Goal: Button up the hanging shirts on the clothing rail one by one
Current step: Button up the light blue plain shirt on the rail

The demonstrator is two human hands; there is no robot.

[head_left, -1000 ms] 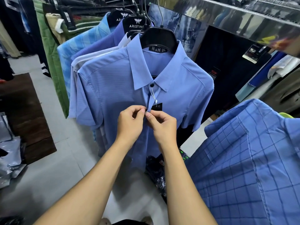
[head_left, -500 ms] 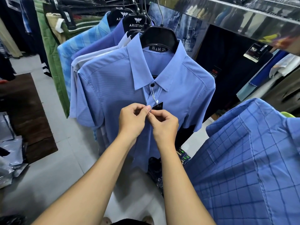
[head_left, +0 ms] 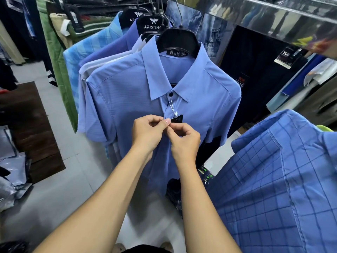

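shirt [head_left: 127, 99], plain blue and short-sleeved, hanging at the front of the row on a black hanger [head_left: 176, 40] marked n&h 2xl, front facing the camera. collar button [head_left: 170, 94] sitting fastened at the neck, with a thin string running down from it to a small black tag [head_left: 177, 118] dangling against the placket.

left hand [head_left: 147, 133] reaching in from the left, fingers curling, thumb and forefinger pinching the placket edge just under the tag. right hand [head_left: 184, 141] meeting it from the right, fingers curling likewise, pinching the opposite edge of the placket. fingertips of both hands touching at one spot on the chest. button there hiding behind the fingertips, so impossible to tell whether through its hole or not. lower front of the shirt hanging loose below the wrists.

other shirts [head_left: 102, 57] crowding close behind on aristino hangers. checked shirt [head_left: 273, 179], darker blue, filling the near right corner. brown mat [head_left: 31, 128] lying on the pale tiled floor [head_left: 73, 161] at the left.
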